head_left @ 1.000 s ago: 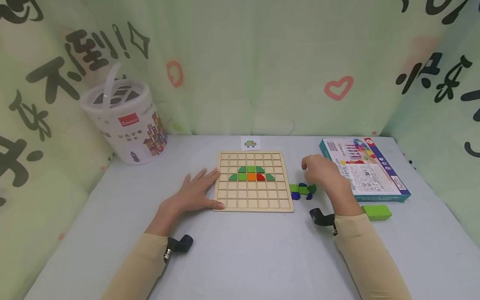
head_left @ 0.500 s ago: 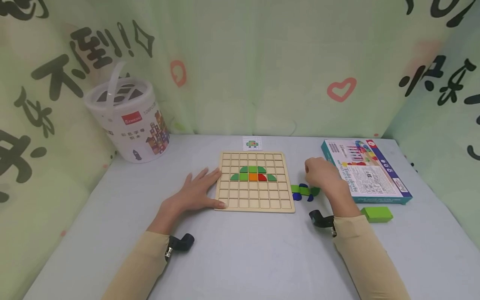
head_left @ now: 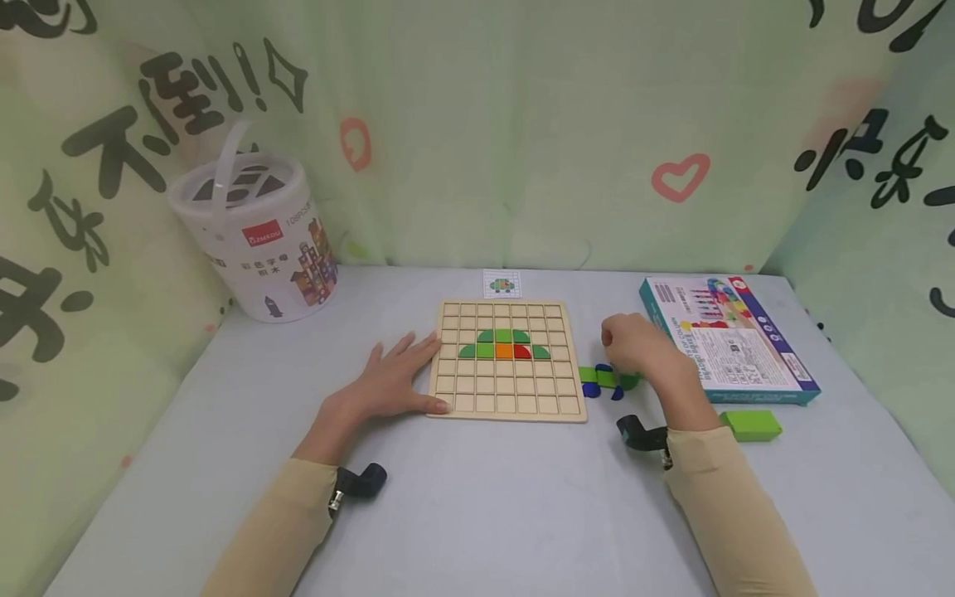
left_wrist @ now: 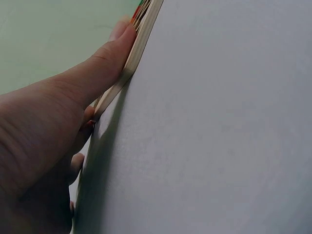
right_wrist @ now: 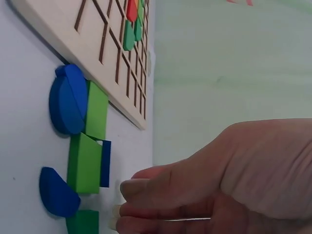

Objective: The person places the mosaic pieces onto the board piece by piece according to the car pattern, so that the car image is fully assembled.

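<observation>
Head view: left hand (head_left: 388, 383) is lying flat on the tabletop (head_left: 477, 506), fingers (head_left: 418, 348) straight and spread, pressing against the left edge of the wooden grid board (head_left: 507, 394); left-wrist view is showing the thumb (left_wrist: 105, 63) along the board's edge. It is holding nothing.

Right hand (head_left: 642, 348) is hovering just right of the board, above a small cluster of loose blocks (head_left: 606, 381), w/ fingers (right_wrist: 161, 195) curled inward. Whether they are pinching a piece: cannot tell, as the fingertips are hidden in the head view and cropped in the right-wrist view.

Cluster, right-wrist view: green square blocks (right_wrist: 90, 146) and blue rounded blocks (right_wrist: 68, 100) are lying flat, touching one another, beside the board's right edge.

On the board, approx. mid-grid: a dome-shaped figure (head_left: 503, 345) of green pieces w/ one orange and one red piece in its lower row.

Behind the board: a small pattern card (head_left: 501, 284). Far left: a white lidded bucket (head_left: 254, 240) w/ handle. Right: a teal-edged printed box (head_left: 727, 338), lying flat. Near the box's front corner: a green rectangular block (head_left: 752, 424), apart from the cluster.
</observation>
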